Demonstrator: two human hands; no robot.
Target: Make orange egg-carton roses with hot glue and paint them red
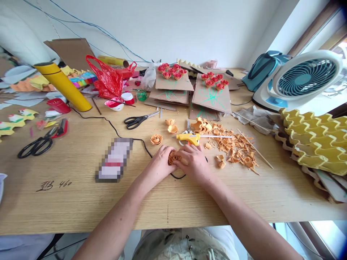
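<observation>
Between my two hands, just above the table, is an orange egg-carton rose (175, 157) with curled petals. My left hand (163, 159) wraps its left side, and my right hand (192, 159) presses on it from the right with the fingers bent over. Right behind my right hand lies a yellow glue gun (188, 138) with a clear glue stick in its back. A finished-looking orange rose (156, 139) sits to the left, with loose orange petal cups (172, 129) behind it. Orange carton scraps (241, 146) spread to the right.
Black scissors (141, 120) lie farther back, another black pair (38, 144) at left. A blurred-out phone (114, 160) and a black cable are left of my hands. Cardboard with red flowers (211, 94) stands behind; yellow egg trays (317, 141) and a fan (300, 79) are right.
</observation>
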